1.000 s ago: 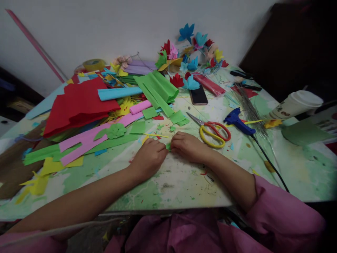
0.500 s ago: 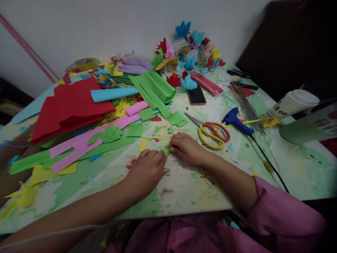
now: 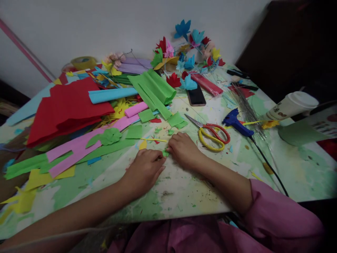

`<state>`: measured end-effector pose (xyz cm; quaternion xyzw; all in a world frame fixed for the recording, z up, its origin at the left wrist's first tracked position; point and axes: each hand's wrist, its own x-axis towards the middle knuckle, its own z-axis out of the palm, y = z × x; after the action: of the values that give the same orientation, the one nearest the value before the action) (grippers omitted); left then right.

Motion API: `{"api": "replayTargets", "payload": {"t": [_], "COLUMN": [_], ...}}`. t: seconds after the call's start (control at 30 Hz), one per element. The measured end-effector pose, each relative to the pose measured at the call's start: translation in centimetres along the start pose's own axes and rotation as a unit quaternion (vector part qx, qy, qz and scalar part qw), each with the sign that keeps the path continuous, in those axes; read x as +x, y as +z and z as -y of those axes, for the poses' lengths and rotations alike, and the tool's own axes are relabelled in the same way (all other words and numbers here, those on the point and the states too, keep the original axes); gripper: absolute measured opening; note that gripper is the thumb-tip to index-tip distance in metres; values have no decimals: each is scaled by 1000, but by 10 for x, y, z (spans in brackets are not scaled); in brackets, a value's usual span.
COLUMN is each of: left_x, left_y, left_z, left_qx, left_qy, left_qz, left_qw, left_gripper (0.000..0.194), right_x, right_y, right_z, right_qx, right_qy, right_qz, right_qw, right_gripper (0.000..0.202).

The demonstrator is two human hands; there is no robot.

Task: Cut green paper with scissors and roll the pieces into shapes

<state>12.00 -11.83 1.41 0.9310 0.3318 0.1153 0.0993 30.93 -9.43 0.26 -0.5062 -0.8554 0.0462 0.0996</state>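
A small piece of green crepe paper (image 3: 165,153) sits between my two hands, low over the table. My left hand (image 3: 145,172) is closed, its fingertips pinched at the paper's left side. From the right, my right hand (image 3: 183,149) pinches the same piece, fingers curled over it; most of the paper is hidden. A thin yellow strip (image 3: 154,140) lies just beyond my fingers. Scissors (image 3: 210,131) with one red and one yellow handle rest to the right of my right hand. Green paper squares (image 3: 134,132) lie beyond my left hand.
Red crepe paper (image 3: 71,105) and pink strips (image 3: 79,149) cover the left side. A blue glue gun (image 3: 237,123) with a black cord, thin wires (image 3: 247,105) and a white cup (image 3: 292,105) stand right. Paper flowers (image 3: 189,63) and a phone (image 3: 196,95) are at the back.
My left hand has drawn slightly left and its thumb and fingers have shifted at the green piece. My right hand stays pinched on it. The view has tilted a little.
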Motion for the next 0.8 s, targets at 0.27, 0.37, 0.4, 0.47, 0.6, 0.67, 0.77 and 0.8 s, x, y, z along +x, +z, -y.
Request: {"api": "replayTargets", "payload": {"t": [0.27, 0.37, 0.4, 0.47, 0.6, 0.67, 0.77, 0.8], "left_x": [1, 0, 0, 0, 1, 1, 0, 0], "left_y": [-1, 0, 1, 1, 1, 0, -1, -1], "left_z": [2, 3, 3, 3, 5, 5, 5, 5], "left_qx": [-3, 0, 0, -1, -5, -2, 10, 13], "left_qy": [0, 4, 4, 4, 4, 8, 12, 14], "left_qz": [1, -1, -1, -3, -9, -17, -18, -16], "left_qw": [1000, 1000, 1000, 1000, 1000, 1000, 1000, 1000], "left_gripper": [21, 22, 22, 22, 22, 23, 23, 23], "right_x": [2, 2, 2, 2, 3, 3, 3, 3], "right_y": [-5, -6, -6, -6, -7, -7, -7, -6], "right_z": [2, 2, 2, 3, 4, 5, 5, 5], "right_qx": [-31, -38, -40, -45, -54, -58, -65, -67], "right_qy": [-39, -42, -41, -38, -44, -47, -48, -48], "right_qz": [11, 12, 11, 11, 22, 24, 21, 21], "right_qw": [999, 998, 998, 998, 997, 997, 996, 996], "right_gripper": [22, 21, 21, 20, 17, 17, 16, 16]}}
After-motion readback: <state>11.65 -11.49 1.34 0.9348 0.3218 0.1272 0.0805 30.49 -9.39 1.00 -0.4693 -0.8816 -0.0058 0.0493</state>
